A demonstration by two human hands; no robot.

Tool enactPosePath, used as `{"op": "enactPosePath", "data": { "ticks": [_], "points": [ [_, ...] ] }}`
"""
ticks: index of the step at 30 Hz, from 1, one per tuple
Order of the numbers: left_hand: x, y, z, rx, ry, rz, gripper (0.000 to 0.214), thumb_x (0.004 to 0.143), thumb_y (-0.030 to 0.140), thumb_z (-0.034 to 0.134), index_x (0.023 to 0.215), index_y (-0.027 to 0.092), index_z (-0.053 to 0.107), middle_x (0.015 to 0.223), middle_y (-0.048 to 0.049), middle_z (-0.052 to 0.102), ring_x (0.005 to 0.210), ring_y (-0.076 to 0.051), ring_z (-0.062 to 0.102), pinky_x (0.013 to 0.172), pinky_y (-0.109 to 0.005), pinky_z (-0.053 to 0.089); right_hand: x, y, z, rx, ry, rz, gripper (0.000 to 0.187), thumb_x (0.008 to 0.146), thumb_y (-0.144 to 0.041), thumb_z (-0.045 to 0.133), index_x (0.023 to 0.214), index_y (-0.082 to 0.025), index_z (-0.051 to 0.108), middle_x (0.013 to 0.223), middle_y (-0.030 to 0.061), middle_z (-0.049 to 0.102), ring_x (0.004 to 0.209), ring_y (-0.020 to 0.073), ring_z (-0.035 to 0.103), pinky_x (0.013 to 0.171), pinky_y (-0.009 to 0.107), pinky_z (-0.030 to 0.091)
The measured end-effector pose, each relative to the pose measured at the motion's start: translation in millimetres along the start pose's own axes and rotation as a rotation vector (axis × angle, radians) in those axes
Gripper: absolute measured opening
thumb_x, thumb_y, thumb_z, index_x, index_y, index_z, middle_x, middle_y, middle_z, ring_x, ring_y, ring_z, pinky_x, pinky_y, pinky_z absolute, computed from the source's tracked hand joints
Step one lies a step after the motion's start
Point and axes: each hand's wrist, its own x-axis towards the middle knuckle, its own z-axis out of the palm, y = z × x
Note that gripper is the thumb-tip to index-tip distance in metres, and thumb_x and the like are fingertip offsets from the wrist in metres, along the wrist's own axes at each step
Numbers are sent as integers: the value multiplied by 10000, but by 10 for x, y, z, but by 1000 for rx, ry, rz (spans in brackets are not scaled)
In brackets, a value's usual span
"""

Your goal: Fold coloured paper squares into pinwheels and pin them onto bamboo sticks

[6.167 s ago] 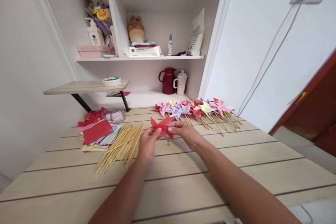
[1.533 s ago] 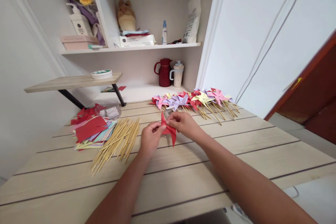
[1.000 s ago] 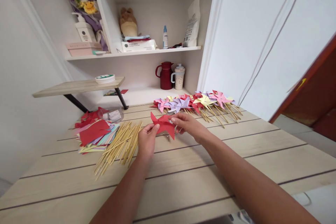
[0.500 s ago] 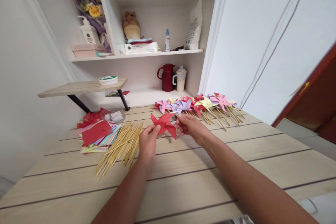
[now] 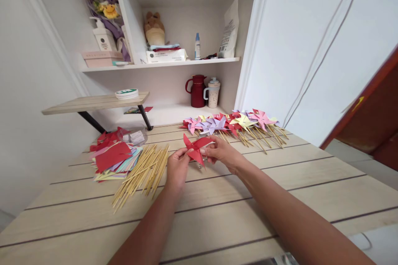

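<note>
A red paper pinwheel (image 5: 195, 147), without a stick, is held just above the table between both hands. My left hand (image 5: 178, 167) pinches its lower left side, thumb on top near the centre. On the right side, the fingers of my right hand (image 5: 221, 152) close on a blade close to the middle. Whether the right fingertips also hold a small fastener is too small to tell. Below the pinwheel a few small shiny metal pieces (image 5: 200, 166) lie partly hidden. Thin wooden sticks (image 5: 141, 176) lie in a loose pile left of my left hand.
Finished pinwheels on sticks (image 5: 242, 124) in several colours lie at the back right. Stacked coloured paper (image 5: 113, 157) and a clear plastic box (image 5: 135, 136) are at the left. A small raised shelf (image 5: 96, 102) stands behind them. A red jug (image 5: 198, 92) and a cup (image 5: 213, 93) stand at the back.
My right hand has moved left, from the pinwheel's outer right edge in toward its centre. The pinwheel has turned and tilted slightly in my left hand.
</note>
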Motion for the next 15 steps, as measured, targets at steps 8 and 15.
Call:
{"op": "enactPosePath", "data": {
  "ticks": [8,15],
  "points": [
    [88,-35,-114,-51,97,10,278,663,380,796,831,160,768,845,-60,762,793,-192,670,799,-309,482,-4,-15,26,-27,-32,-140,280,693,-396,802,771,-195,625,663,-28,606,590,112,534,568,258,434],
    [25,-25,-16,1,-6,-17,179,671,297,763,789,162,765,807,-57,762,771,-204,686,776,-311,498,-31,-38,39,-20,-82,-146,358,749,-383,764,1063,-225,693,757,-16,656,580,109,545,584,271,455]
  ]
}}
